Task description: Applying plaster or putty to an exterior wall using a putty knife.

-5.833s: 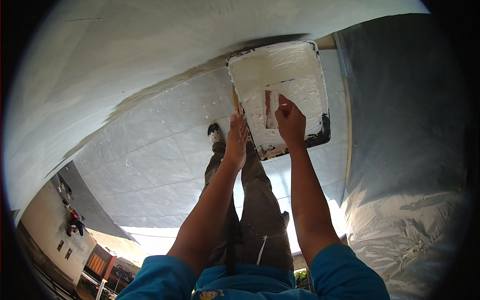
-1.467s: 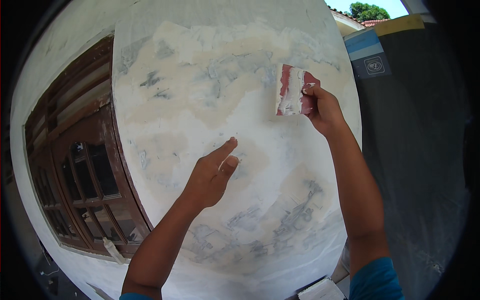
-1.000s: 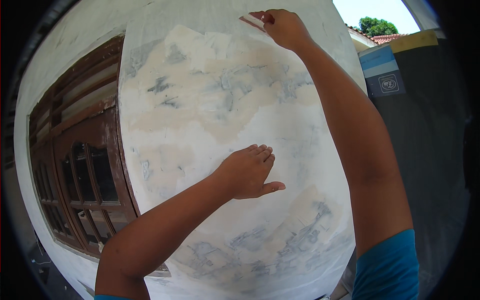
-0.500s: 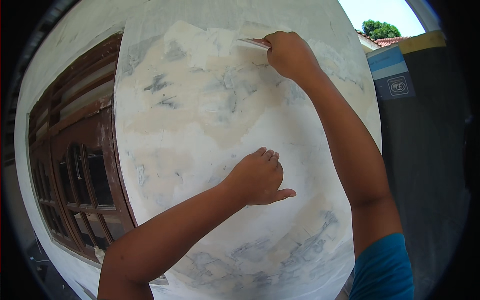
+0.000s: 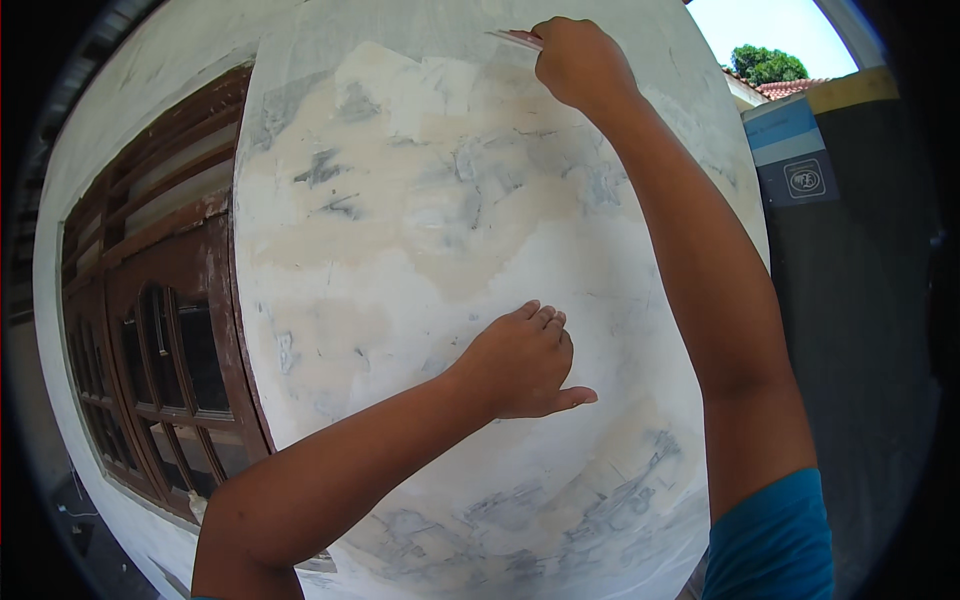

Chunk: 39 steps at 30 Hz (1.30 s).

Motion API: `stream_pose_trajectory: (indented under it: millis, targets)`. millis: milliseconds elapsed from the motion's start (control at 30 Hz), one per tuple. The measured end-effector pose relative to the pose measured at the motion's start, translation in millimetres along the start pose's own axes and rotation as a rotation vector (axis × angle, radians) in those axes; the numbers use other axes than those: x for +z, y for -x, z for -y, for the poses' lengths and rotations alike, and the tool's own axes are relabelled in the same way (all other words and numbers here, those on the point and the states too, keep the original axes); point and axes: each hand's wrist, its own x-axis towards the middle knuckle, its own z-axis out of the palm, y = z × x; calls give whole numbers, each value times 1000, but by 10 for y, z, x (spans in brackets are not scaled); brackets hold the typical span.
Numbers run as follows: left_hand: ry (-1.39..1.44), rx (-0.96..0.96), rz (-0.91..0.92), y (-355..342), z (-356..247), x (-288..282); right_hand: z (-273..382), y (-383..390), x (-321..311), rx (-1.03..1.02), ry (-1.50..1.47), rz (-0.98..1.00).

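My right hand (image 5: 588, 66) is raised high at the upper part of the wall, closed around a thin, flat putty scraper (image 5: 520, 39). Only the scraper's narrow edge shows to the left of my fingers; the rest is hidden in the grip. In front of me the wall (image 5: 390, 240) carries white and cream patches of filler with grey smears. My left hand (image 5: 522, 362) is at the middle of the wall, holding nothing, with its thumb out and fingers extended. Whether its palm presses on the wall, I cannot tell.
A brown wooden window (image 5: 160, 330) with glass panes and slats is set in the wall at left. A small pale bottle (image 5: 197, 506) stands by its lower edge. At right rises a dark panel (image 5: 860, 330) with a blue-and-white label (image 5: 785, 150).
My right hand has moved up the wall with the scraper, away from the cream patch onto the greyer part. My left hand keeps its place on the wall; the view has shifted slightly.
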Motion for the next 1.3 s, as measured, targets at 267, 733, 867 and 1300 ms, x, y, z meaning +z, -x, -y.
stream_pose_trajectory:
  millis: [267, 733, 867, 1300]
  targets:
    - [19, -40, -25, 171, 131, -83, 548, 560, 235, -255, -55, 253]
    - [-60, -51, -77, 348, 483, -375, 406, 815, 87, -203, 33, 383]
    - [-47, 15, -97, 175, 367, -331, -210, 250, -56, -12, 38, 14]
    - [-18, 120, -40, 336, 287, -279, 331, 689, -350, -138, -120, 339]
